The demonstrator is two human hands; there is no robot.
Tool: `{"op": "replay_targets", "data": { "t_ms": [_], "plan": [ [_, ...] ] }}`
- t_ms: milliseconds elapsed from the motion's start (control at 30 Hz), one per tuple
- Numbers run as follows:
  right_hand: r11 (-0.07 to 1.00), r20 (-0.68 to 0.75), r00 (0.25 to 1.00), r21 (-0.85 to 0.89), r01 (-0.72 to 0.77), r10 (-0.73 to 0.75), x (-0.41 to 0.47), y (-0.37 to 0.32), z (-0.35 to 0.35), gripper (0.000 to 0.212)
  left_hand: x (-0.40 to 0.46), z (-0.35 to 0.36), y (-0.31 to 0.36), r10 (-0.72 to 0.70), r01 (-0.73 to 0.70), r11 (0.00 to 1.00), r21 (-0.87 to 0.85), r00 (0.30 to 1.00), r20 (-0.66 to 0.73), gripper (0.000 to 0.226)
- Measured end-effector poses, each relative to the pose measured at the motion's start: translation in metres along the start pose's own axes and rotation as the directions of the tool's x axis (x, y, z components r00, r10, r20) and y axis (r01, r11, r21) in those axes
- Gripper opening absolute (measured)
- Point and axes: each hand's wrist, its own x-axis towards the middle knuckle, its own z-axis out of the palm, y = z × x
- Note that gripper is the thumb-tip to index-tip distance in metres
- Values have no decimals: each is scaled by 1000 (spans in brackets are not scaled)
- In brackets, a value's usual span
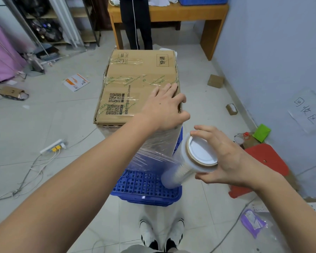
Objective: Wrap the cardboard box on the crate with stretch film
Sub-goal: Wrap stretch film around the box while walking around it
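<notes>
Gripping the stretch film roll (190,159) is the right hand (224,159) (left hand (164,108) flat on cardboard box (135,84)).

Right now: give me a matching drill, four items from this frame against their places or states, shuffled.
1. brown cardboard box
2. clear stretch film roll
3. left hand
4. red plastic stool

A. gripped by the right hand
B. on the floor by the wall
C. on the blue perforated plastic crate
D. flat on the box's top near corner

Pairs: 1-C, 2-A, 3-D, 4-B
</notes>
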Motion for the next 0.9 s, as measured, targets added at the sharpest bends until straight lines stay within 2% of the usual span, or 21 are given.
{"op": "replay_targets", "data": {
  "t_ms": [200,400,700,900],
  "plan": [
    [999,55,998,52,-1,-2,2,6,-4,118,-2,6,-4,13,-13,1000,-17,1000,-19,53],
    [991,-157,988,129,27,-6,-2,-2,21,108,-2,6,-7,20,-21,999,-32,999,-28,51],
    [967,-366,895,98,-235,255,-18,-13,23,102,-2,7,-10,64,-66,998,-23,995,-79,48],
    [946,-327,888,80,-314,322,-12,-13,17,100,-2,7,-13,79,-81,996,-25,993,-84,50]
  ]
}}
